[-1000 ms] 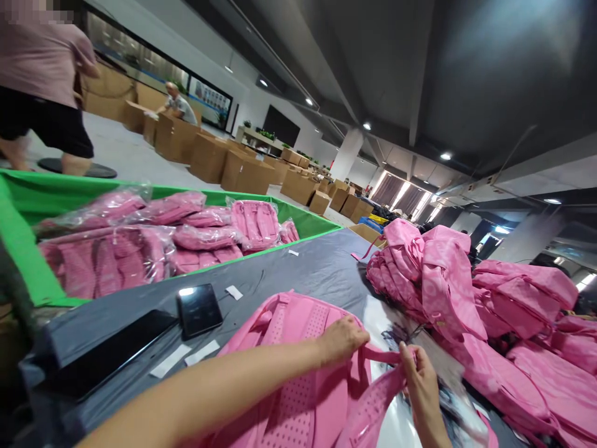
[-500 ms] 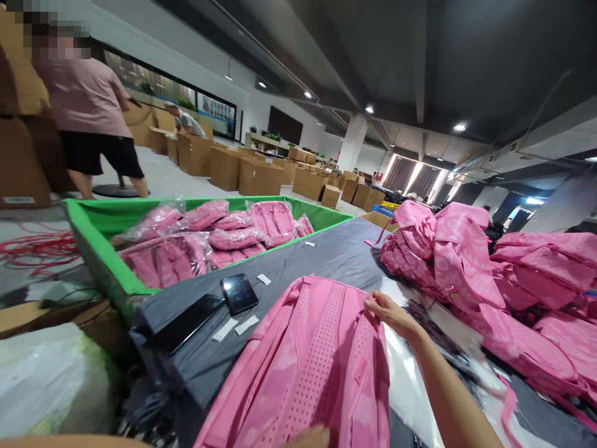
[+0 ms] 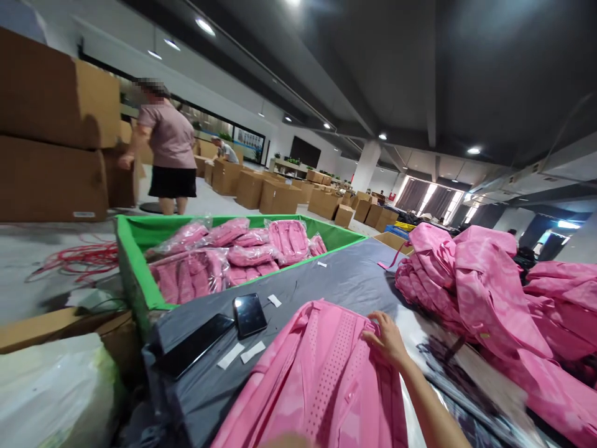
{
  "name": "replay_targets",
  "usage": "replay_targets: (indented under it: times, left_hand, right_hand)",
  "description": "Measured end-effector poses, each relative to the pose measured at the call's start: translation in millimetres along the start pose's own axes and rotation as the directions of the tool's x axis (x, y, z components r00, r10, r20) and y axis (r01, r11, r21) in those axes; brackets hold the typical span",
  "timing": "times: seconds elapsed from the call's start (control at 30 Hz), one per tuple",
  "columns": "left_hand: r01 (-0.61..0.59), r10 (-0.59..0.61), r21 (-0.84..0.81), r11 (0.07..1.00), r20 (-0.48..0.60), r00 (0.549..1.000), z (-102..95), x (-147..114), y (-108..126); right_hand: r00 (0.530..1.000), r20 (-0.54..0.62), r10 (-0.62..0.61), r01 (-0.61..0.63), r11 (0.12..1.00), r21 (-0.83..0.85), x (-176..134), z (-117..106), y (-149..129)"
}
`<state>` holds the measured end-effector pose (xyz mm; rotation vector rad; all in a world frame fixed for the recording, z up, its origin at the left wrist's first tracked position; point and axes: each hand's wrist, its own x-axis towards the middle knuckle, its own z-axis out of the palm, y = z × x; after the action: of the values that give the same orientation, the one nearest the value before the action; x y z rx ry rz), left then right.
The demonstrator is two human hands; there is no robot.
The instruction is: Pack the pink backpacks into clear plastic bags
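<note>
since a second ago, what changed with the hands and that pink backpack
The right hand let go of the strap it was pulling and now rests at the top edge of the pink backpack. The left hand, earlier on the backpack's top, has dropped to the bottom edge of view, barely visible. The phone, the tablet and the green bin lie as before.

Left hand mostly below frame

Table: dark sheet cover.
On it: backpack under fingers; phones, labels left; pile right.
</note>
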<state>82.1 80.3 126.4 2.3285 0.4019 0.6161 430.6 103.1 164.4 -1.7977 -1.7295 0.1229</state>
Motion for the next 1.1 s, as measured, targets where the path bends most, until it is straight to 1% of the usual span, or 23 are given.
replay_targets:
  times: [0.03, 0.1, 0.13, 0.17, 0.2, 0.23, 0.27, 0.33, 0.37, 0.43, 0.53, 0.67, 0.77, 0.83, 0.87, 0.93, 0.97, 1.03, 1.1]
  left_hand:
    - [0.020, -0.019, 0.028, 0.999, -0.043, 0.999, -17.4, 19.5, -6.9]
    - [0.108, -0.092, 0.102, 0.989, -0.145, 0.985, -52.1, 64.9, -24.8]
    - [0.206, -0.168, 0.182, 0.961, -0.206, 0.964, -66.6, 88.7, -35.6]
    - [0.329, -0.263, 0.229, 0.916, -0.274, 0.925, -77.2, 111.5, -47.2]
    - [0.389, -0.320, 0.234, 0.891, -0.286, 0.903, -83.0, 132.1, -59.2]
    - [0.428, -0.359, 0.239, 0.872, -0.283, 0.889, -83.7, 149.5, -70.7]
    - [0.438, -0.375, 0.235, 0.868, -0.268, 0.887, -79.9, 162.9, -81.0]
    - [0.394, -0.342, 0.236, 0.888, -0.232, 0.910, -63.7, 176.6, -95.8]
    - [0.359, -0.306, 0.243, 0.901, -0.229, 0.924, -54.3, 177.5, -100.1]
    - [0.273, -0.213, 0.260, 0.926, -0.234, 0.948, -37.9, 171.4, -103.6]
    - [0.151, -0.082, 0.278, 0.949, -0.247, 0.966, -22.7, 156.0, -102.0]
    - [0.057, 0.035, 0.302, 0.951, -0.291, 0.956, -9.1, 138.7, -95.9]
    - [0.012, 0.101, 0.325, 0.945, -0.328, 0.939, 1.8, 119.4, -91.1]
    - [-0.015, 0.136, 0.348, 0.937, -0.325, 0.936, 9.3, 100.3, -90.2]
    - [-0.033, 0.152, 0.375, 0.926, -0.294, 0.944, 12.8, 90.1, -90.6]
    - [-0.069, 0.159, 0.437, 0.897, -0.173, 0.972, 18.8, 73.7, -93.8]
    - [-0.082, 0.144, 0.461, 0.884, -0.102, 0.984, 21.3, 70.1, -96.7]
    - [-0.081, 0.087, 0.475, 0.876, 0.011, 0.996, 25.8, 76.8, -105.7]
    - [-0.047, 0.023, 0.469, 0.882, 0.057, 0.998, 29.9, 101.5, -117.6]
  right_hand:
    - [1.000, 0.003, 0.003, -0.003, 1.000, -0.015, 0.4, 5.9, 3.7]
    - [1.000, 0.017, -0.001, 0.002, 0.999, -0.033, -0.5, 15.0, 9.1]
    - [1.000, 0.022, -0.008, 0.009, 0.999, -0.038, -1.6, 18.1, 10.8]
    - [1.000, 0.023, -0.018, 0.018, 0.999, -0.041, -3.2, 20.2, 12.0]
    - [0.999, 0.019, -0.026, 0.027, 0.999, -0.042, -5.3, 21.6, 13.0]
    - [0.999, 0.009, -0.033, 0.034, 0.999, -0.040, -8.0, 22.4, 14.0]
    - [0.999, -0.005, -0.037, 0.037, 0.999, -0.037, -11.5, 22.7, 15.1]
    - [0.998, -0.046, -0.040, 0.039, 0.999, -0.025, -20.9, 23.1, 17.3]
    - [0.997, -0.072, -0.042, 0.041, 0.999, -0.017, -26.8, 23.4, 18.1]
    - [0.990, -0.126, -0.059, 0.060, 0.998, 0.003, -40.0, 24.8, 18.0]
    - [0.974, -0.202, -0.104, 0.110, 0.994, 0.017, -57.9, 28.5, 12.8]
    - [0.953, -0.277, -0.119, 0.114, 0.993, -0.034, -74.5, 34.0, 0.6]
    - [0.949, -0.290, -0.126, 0.105, 0.991, -0.088, -92.9, 38.6, -9.4]
    - [0.960, -0.240, -0.141, 0.108, 0.983, -0.146, -110.4, 41.9, -14.1]
    - [0.969, -0.202, -0.144, 0.107, 0.977, -0.184, -119.1, 43.1, -15.3]
    - [0.986, -0.111, -0.122, 0.092, 0.965, -0.245, -131.4, 44.2, -14.3]
    - [0.994, -0.060, -0.090, 0.073, 0.966, -0.248, -133.2, 44.1, -11.8]
    - [0.999, 0.037, 0.000, 0.008, 0.980, -0.201, -126.2, 43.9, -2.9]
    - [0.991, 0.107, 0.081, -0.063, 0.985, -0.159, -108.4, 45.4, 8.8]
